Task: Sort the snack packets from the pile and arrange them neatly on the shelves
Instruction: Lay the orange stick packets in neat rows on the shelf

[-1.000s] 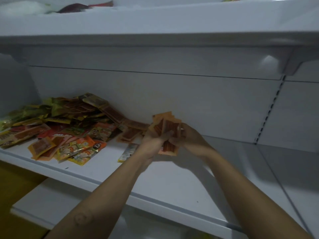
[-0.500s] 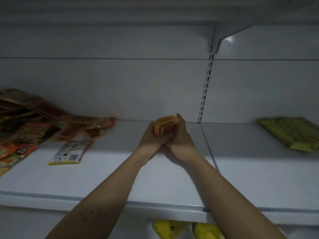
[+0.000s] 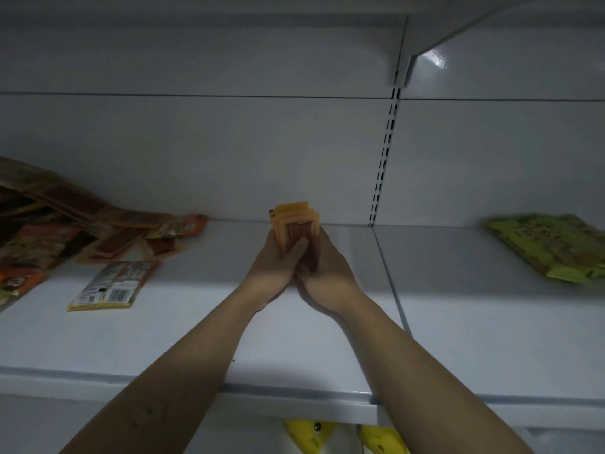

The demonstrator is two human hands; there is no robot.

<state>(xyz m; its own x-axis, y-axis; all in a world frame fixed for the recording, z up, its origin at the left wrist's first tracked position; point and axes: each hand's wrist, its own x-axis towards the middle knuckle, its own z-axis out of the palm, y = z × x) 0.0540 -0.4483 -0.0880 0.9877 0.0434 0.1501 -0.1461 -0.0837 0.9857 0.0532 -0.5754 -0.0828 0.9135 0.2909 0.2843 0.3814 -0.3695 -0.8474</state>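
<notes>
While the left hand (image 3: pixel 274 267) and right hand (image 3: pixel 328 271) grasp opposite sides of the upright stack of flat orange plastic snack packets (image 3: pixel 295 223), seemingly to square it, it hangs over the white metal shelf (image 3: pixel 196 339), apart from the mixed pile (image 3: pixel 49 237).

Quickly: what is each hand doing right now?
Left hand: holding the stack of orange snack packets.
Right hand: holding the same stack.
</notes>
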